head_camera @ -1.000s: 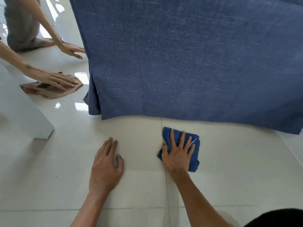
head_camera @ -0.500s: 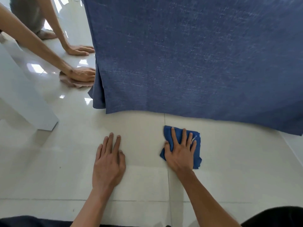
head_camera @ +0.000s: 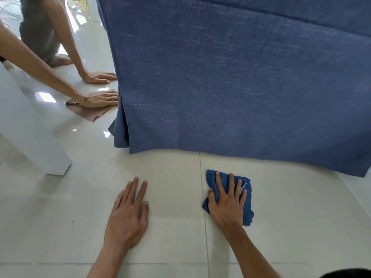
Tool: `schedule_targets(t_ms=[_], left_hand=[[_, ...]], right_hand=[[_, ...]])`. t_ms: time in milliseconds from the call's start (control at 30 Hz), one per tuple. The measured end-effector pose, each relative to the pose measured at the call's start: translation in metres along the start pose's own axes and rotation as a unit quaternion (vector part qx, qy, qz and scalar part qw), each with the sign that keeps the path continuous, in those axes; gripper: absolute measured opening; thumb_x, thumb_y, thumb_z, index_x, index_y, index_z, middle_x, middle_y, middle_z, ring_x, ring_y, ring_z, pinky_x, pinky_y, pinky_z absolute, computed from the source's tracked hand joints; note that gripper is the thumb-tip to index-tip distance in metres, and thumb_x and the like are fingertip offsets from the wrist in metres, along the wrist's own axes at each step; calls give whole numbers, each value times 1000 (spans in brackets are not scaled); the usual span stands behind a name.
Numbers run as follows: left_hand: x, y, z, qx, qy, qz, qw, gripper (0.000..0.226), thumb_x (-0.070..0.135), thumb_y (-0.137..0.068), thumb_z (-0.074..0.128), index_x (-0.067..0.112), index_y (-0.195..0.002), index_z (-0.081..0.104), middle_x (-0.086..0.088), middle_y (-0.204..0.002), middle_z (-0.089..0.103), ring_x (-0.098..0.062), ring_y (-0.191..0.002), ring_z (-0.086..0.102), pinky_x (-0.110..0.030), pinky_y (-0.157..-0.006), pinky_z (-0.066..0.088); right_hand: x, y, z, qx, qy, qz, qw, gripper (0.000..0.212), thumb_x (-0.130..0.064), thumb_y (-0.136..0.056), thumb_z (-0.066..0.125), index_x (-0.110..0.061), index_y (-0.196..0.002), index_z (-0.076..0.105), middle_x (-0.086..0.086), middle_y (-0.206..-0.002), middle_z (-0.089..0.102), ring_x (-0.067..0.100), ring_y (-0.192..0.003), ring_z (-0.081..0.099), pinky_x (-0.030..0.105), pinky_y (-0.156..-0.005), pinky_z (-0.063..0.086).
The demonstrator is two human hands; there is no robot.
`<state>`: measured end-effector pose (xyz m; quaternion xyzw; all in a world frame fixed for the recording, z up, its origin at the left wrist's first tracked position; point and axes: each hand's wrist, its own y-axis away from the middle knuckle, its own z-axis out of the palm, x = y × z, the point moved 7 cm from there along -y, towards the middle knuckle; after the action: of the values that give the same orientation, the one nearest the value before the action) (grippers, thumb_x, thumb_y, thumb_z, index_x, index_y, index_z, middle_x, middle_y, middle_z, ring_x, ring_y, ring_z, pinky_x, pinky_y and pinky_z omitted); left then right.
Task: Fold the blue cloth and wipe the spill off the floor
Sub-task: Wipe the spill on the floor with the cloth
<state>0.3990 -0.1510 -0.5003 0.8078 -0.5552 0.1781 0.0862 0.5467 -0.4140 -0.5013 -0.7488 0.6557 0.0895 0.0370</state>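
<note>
The wiping step is in hand: the folded blue cloth (head_camera: 228, 195) lies on the floor (head_camera: 301, 227) just in front of the hanging blue fabric cover (head_camera: 230, 87), pinned flat under the spread right hand (head_camera: 227, 203). The left hand (head_camera: 128, 213) braces flat, fingers extended, beside it. No spill is discernible; next, probably a pressed sweep across the tile.

The right hand (head_camera: 227, 203) presses flat, fingers spread, on the folded blue cloth (head_camera: 248, 207) on the pale tiled floor (head_camera: 301, 227), just right of a grout line; the left hand (head_camera: 128, 215) lies flat on bare tile, near a blue fabric drape (head_camera: 230, 87); beside it, another person's hand (head_camera: 100, 99) presses a brown cloth (head_camera: 90, 114)
</note>
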Motion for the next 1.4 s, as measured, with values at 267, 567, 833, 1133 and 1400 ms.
schedule_targets(t_ms=[267, 567, 833, 1133, 1400], left_hand=[[-1, -1, -5, 15, 51, -6, 999, 58, 38, -96, 25, 32, -153, 23, 12, -163, 9, -4, -150, 6, -25, -122, 6], [-1, -1, -9, 29, 69, -14, 997, 58, 51, -94, 32, 36, -151, 29, 16, -162, 12, 1, -149, 6, -24, -122, 7], [1, 0, -13, 39, 68, -15, 997, 62, 58, -91, 31, 38, -150, 29, 17, -162, 12, 2, -149, 5, -22, -121, 6], [-1, 0, -13, 41, 64, -26, 997, 63, 60, -91, 33, 41, -151, 25, 22, -162, 7, 7, -147, -1, -19, -120, 3], [-2, -1, -10, 39, 65, -21, 997, 60, 55, -93, 30, 37, -150, 29, 17, -163, 12, 3, -148, 3, -21, -121, 5]], right_hand=[[-84, 63, 19, -1, -31, -166, 986, 66, -50, -97, 25, -43, -157, -1, 4, -168, 0, 26, -154, -9, 47, -123, -3], [-35, 11, 1, -14, -97, 31, 995, 61, -58, -98, 7, -41, -157, 3, 3, -169, -4, 26, -153, -13, 47, -122, -15], [-35, 36, 7, -31, -88, -121, 988, 51, -41, -104, 19, -47, -153, 4, -2, -168, -4, 16, -153, -16, 37, -123, -15], [-61, 18, 1, -9, -38, -156, 987, 67, -56, -94, 4, -36, -158, 6, 6, -168, -1, 20, -154, -10, 37, -124, -10], [-24, 13, 4, -8, 1, -145, 989, 65, -62, -96, 7, -42, -158, 2, 0, -169, 0, 20, -154, -7, 46, -124, -10]])
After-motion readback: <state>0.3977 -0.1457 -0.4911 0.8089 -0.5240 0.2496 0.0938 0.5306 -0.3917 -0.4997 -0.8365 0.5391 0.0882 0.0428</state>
